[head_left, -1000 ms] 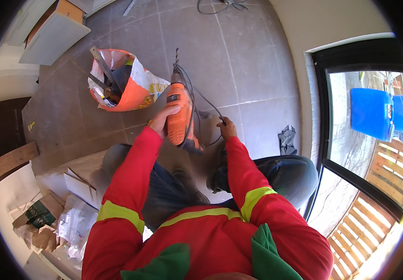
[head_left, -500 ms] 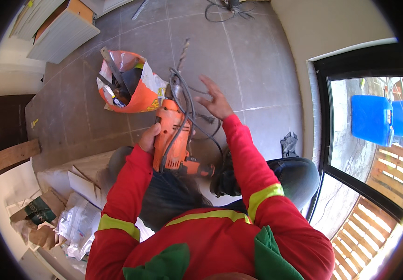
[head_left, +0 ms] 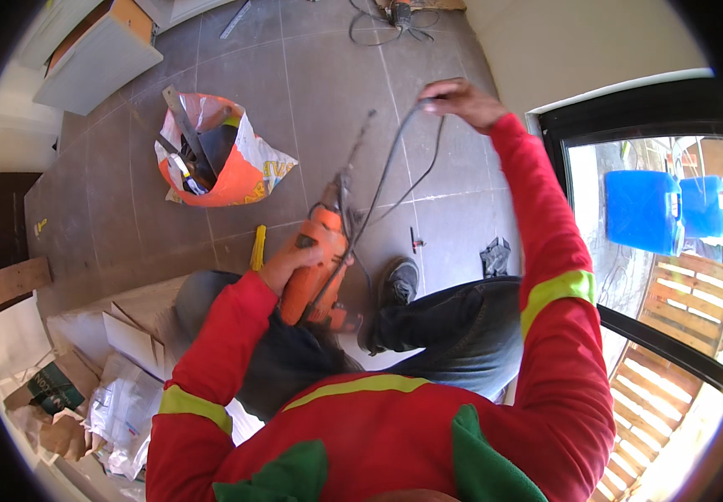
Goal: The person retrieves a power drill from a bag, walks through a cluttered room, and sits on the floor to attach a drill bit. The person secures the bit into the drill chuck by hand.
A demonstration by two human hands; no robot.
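An orange power drill [head_left: 314,276] with a long twist bit [head_left: 361,142] lies across my lap, bit pointing away from me. My left hand [head_left: 301,258] is closed around its body. A grey power cord [head_left: 389,161] is partly looped about the drill's front. Out to the far right, my right hand [head_left: 463,100] pinches that cord and holds a loop of it raised above the floor. Beneath the drill are my bent legs in dark jeans.
An orange and white bag [head_left: 236,171] with a saw and other tools stands on the tiled floor. A yellow-handled tool [head_left: 258,248] lies near my left knee. Another corded tool [head_left: 399,15] is at the far wall. Cardboard and plastic wrapping [head_left: 123,418] pile at the left; a black-framed glass door [head_left: 555,167] is right.
My right hand has moved from beside the drill to the far right, now gripping the cord and pulling a loop of it out. The drill has tilted a little and sits lower.
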